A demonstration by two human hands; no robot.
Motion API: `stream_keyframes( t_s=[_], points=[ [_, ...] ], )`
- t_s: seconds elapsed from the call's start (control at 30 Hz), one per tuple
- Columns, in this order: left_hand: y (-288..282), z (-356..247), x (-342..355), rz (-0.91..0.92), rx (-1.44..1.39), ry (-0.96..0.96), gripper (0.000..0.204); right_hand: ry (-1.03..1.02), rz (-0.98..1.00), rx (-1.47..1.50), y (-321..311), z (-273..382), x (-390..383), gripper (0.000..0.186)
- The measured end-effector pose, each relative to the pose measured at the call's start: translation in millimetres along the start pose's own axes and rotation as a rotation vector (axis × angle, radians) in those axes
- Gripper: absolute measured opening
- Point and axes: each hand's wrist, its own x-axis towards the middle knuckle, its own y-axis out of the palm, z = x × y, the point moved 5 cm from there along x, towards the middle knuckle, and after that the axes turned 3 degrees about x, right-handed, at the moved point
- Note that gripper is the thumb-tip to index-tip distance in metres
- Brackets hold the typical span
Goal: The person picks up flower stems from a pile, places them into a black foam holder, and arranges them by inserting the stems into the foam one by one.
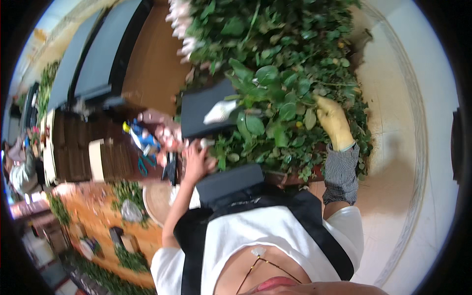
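Observation:
My right hand [335, 123], in a yellow glove, closes on the leafy stems of a rose bunch [275, 103] above the heap of foliage. At the bunch's left end, a white-wrapped rose head [220, 112] lies over a dark grey board [201, 105]. My bare left hand [196, 160] is by the board's lower edge, next to several pink rose heads [168, 136]. Its fingers are bent together near a small pale piece [207, 142]; blur hides what they hold, if anything.
A large heap of leafy rose stems [295, 34] fills the far side, pale wrapped heads [180, 24] at its left. Blue-handled scissors [143, 164] and a blue-and-white bottle [142, 136] lie left of my left hand. Cardboard stacks [73, 147] stand farther left, where another person [23, 172] works.

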Motion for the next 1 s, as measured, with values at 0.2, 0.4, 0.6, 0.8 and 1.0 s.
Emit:
stream_keyframes(
  t_s=[0.2,0.4,0.6,0.8,1.0],
  points=[
    [-9,-2,-1,0.035,0.007,-0.037,0.064,0.16,0.503,-0.344,170,-8,-88,0.031],
    [-19,-3,-1,-0.067,-0.059,0.011,0.054,0.24,0.53,-0.655,191,16,-94,0.026],
    [-14,-16,13,-0.033,-0.068,0.097,0.057,0.14,0.065,-1.078,266,-107,-110,0.043],
    [1,-2,4,0.122,0.063,-0.032,0.068,0.392,0.27,-0.33,236,-46,-86,0.062],
    [-17,5,-2,0.077,0.013,0.082,0.059,0.225,0.166,-0.03,208,-37,-87,0.066]
  ],
)
